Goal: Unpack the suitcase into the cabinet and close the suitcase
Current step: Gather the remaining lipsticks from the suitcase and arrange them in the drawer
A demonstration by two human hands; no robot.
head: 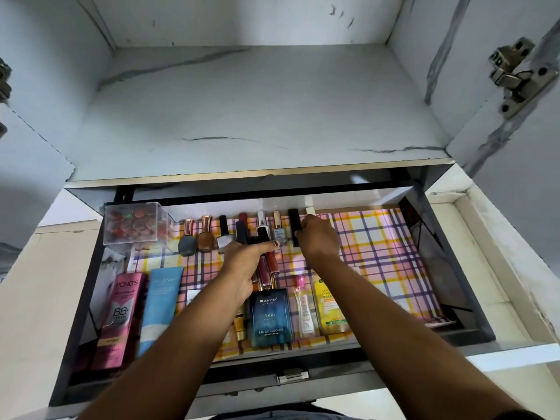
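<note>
The cabinet's drawer (472, 331) is pulled out and lined with pink and yellow checked paper (378, 247). Along its back stand several nail polish bottles (224, 234) and lipsticks. My left hand (245, 265) is shut on a bunch of lipstick tubes (266, 268), dark and red ones, in the drawer's middle. My right hand (318, 237) pinches a black lipstick tube (294, 225) at the end of the back row. No suitcase is in view.
A clear box of small round items (133, 222) sits at the back left. In front lie a pink cream box (121, 316), a blue tube (157, 310), a blue cologne bottle (271, 316), a small clear bottle (304, 307) and a yellow bottle (328, 304). Above is a marble-patterned shelf (257, 110).
</note>
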